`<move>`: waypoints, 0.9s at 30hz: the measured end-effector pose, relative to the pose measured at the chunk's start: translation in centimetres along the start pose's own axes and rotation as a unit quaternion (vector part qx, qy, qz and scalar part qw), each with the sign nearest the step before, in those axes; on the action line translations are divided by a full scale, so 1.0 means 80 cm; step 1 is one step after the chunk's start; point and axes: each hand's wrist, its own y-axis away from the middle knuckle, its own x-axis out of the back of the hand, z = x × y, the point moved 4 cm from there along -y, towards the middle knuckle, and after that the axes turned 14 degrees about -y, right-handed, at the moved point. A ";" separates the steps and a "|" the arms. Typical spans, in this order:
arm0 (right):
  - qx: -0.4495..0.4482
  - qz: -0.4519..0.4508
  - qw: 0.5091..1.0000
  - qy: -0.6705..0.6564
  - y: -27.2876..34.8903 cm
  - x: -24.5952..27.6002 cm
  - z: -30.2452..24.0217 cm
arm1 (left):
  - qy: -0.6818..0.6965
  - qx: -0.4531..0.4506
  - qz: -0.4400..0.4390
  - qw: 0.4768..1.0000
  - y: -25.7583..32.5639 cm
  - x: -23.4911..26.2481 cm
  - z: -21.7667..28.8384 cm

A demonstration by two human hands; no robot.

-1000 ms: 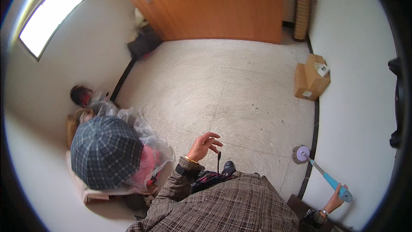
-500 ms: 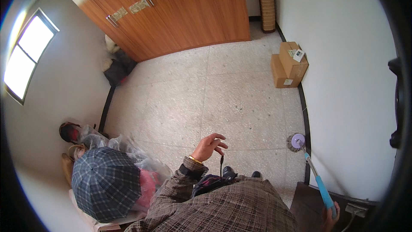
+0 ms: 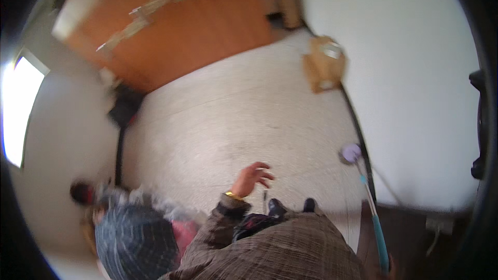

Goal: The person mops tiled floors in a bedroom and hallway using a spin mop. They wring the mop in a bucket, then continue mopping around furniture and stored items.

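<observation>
In front of my body my left hand (image 3: 251, 179) hangs over the floor, its fingers loosely bent and apart, holding nothing. A thin dark cord (image 3: 265, 202) rises from the dark bag (image 3: 254, 226) at my waist, just below those fingers. At the lower right my right hand (image 3: 392, 269), mostly cut off and blurred, is closed round the turquoise handle of a mop (image 3: 380, 241). The mop's round lilac head (image 3: 351, 153), with a greyish fringe, rests on the floor by the right wall's dark skirting.
A wooden wardrobe (image 3: 192, 36) stands at the far side. Cardboard boxes (image 3: 324, 65) sit against the right wall. A dark checked umbrella (image 3: 136, 241) lies open at lower left beside plastic sheeting (image 3: 161, 202). Dark furniture (image 3: 404, 233) is at lower right.
My view has turned to the right and blurred, so the room shifts left in it. My right hand has slid nearer the lower edge, still on the mop; my left hand stays open.
</observation>
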 end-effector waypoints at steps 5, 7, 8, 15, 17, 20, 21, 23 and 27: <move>-0.120 -0.010 0.993 -0.020 -0.009 0.003 0.121 | -0.171 0.072 0.053 0.981 -0.009 0.002 -0.004; -0.056 0.116 0.986 0.108 -0.004 -0.021 0.139 | -0.196 0.106 0.074 0.972 -0.003 0.000 0.001; 0.073 0.093 0.977 0.175 0.001 -0.042 0.130 | -0.187 0.080 0.055 0.978 -0.002 -0.003 0.006; 0.070 0.106 0.973 0.193 0.007 -0.054 0.067 | -0.213 0.093 0.053 0.971 -0.016 -0.021 0.020; 0.112 0.086 0.959 0.245 0.002 -0.048 0.049 | -0.213 0.097 0.059 0.970 -0.016 -0.022 0.021; 0.079 0.085 0.971 0.210 -0.019 -0.044 0.040 | -0.195 0.091 0.067 0.974 -0.014 -0.022 0.018; 0.083 0.091 0.972 0.201 -0.026 -0.045 0.035 | -0.197 0.102 0.078 0.972 -0.013 -0.020 0.016; 0.116 0.083 0.966 0.216 -0.051 -0.061 0.024 | -0.191 0.106 0.095 0.971 -0.011 -0.018 0.014; 0.140 0.069 0.959 0.237 -0.132 -0.095 -0.023 | -0.201 0.113 0.125 0.965 -0.010 -0.015 0.015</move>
